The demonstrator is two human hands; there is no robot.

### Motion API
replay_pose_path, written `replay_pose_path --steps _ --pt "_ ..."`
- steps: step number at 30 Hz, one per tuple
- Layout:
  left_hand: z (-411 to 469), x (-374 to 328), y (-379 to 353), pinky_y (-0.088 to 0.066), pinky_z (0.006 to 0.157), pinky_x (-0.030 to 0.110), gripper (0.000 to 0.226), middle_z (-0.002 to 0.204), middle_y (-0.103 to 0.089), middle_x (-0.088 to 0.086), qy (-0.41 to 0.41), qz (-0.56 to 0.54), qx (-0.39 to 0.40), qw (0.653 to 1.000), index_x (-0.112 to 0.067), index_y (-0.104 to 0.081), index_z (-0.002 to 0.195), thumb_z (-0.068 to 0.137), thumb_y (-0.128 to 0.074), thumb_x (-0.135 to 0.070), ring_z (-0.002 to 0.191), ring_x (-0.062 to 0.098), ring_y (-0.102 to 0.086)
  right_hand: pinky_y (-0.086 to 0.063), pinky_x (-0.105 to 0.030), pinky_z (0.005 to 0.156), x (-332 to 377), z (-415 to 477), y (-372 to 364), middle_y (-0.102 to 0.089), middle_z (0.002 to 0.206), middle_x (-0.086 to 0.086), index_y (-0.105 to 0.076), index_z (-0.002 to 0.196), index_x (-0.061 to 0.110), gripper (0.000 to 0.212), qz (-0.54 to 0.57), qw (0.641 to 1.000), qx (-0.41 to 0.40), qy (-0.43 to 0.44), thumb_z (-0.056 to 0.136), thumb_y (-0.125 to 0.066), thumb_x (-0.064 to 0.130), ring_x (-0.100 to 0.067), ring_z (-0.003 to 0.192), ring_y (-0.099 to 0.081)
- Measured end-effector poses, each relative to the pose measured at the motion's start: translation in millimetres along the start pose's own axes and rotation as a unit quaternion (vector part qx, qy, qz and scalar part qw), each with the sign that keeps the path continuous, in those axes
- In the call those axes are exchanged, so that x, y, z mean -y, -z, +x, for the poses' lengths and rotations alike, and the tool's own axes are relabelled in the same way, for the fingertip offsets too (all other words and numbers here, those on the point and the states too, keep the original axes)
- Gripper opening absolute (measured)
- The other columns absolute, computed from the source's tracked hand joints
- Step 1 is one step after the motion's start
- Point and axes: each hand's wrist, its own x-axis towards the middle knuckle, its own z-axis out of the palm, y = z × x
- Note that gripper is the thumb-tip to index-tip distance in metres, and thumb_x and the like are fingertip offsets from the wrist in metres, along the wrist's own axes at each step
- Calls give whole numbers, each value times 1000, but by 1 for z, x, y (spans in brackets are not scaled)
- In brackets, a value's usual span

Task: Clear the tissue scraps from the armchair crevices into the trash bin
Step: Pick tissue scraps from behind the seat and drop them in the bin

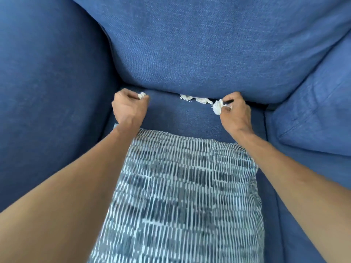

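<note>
Blue denim-like upholstery fills the whole view, an armchair (pixel 190 44) seen from above. Nearest lies a patterned cushion (pixel 180 196) on the seat, with both forearms passing along its sides. Beyond it, the left hand (pixel 129 107) is closed into a loose fist over a small tissue wad (pixel 142 95) at the seat's back left corner. The right hand (pixel 235 112) pinches a larger tissue scrap (pixel 217 108) between thumb and fingertips, just at the crevice (pixel 262 105) where seat meets back cushion. Farther along that crevice, between the hands, two more scraps (pixel 195 99) sit half tucked in. No trash bin is in view. The risk, as I judge it: thin tissue could tear if tugged while wedged, leaving bits deeper in the gap, and full hands may drop pieces when reaching for the rest.
</note>
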Motion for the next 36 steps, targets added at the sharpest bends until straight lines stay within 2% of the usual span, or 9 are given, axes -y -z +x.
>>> replay_pose_path --steps 2,5,9,11,14,19,24,29,36 --pt "-8 1 27 -60 77 31 15 75 -75 -3 -12 3 -15 1000 -21 -66 73 72 -71 -35 76 16 -73 -46 -39 84 15 -14 8 -67 97 -9 -66 102 11 29 -14 999 22 29 93 -40 2 -33 98 -58" --pt "-32 4 69 -60 79 33 22 74 -75 -5 -40 10 -24 999 -20 -72 83 76 -69 -41 76 15 -73 -31 -37 66 36 -41 16 -51 65 -6 -45 62 8 32 -18 998 50 39 93 -37 6 -32 74 -43" --pt "-70 11 124 -61 77 37 23 72 -75 -5 -64 29 -27 997 -21 -74 89 82 -71 -42 75 16 -73 -34 -37 64 62 -81 21 -64 72 -17 -58 71 -5 42 -25 988 83 126 100 -47 24 -35 72 -52" --pt "-88 15 152 -62 74 39 23 69 -75 -5 -68 25 -25 997 -21 -73 88 82 -71 -44 72 15 -73 -32 -38 62 74 -101 18 -63 69 -18 -52 65 -3 52 -30 982 82 169 103 -45 32 -34 68 -51" --pt "-126 27 189 -62 69 38 24 63 -73 -4 -73 31 -26 996 -19 -73 88 86 -69 -43 64 13 -72 -46 -43 69 90 -139 14 -65 68 -18 -44 55 6 57 -41 971 89 218 105 -42 32 -36 69 -56" --pt "-215 66 233 -61 62 38 23 58 -70 3 -49 35 -18 998 -21 -72 83 90 -64 -41 53 14 -64 -51 -40 70 107 -216 5 -64 70 -6 -65 72 12 41 -13 966 122 228 104 -43 20 -28 69 -59" --pt "-262 118 298 -59 63 35 22 59 -69 -3 -16 78 -34 996 -25 -71 83 89 -63 -45 62 16 -69 -31 -35 57 126 -294 -6 -38 50 -3 -32 51 15 60 -59 957 129 251 105 -39 39 -30 59 -48" --pt "-290 165 363 -46 58 26 21 57 -64 -9 -22 114 -27 993 -24 -70 81 85 -69 -44 61 14 -64 -32 -34 61 136 -375 -14 -49 59 -5 -39 55 12 57 -76 954 137 256 107 -34 37 -33 67 -55" --pt "-347 227 443 -49 64 29 19 59 -65 -10 17 154 -45 987 -24 -70 81 85 -69 -43 65 17 -66 -40 -34 67 135 -479 -43 -68 91 -9 -62 91 6 39 -86 927 215 295 107 -31 23 -27 80 -57"
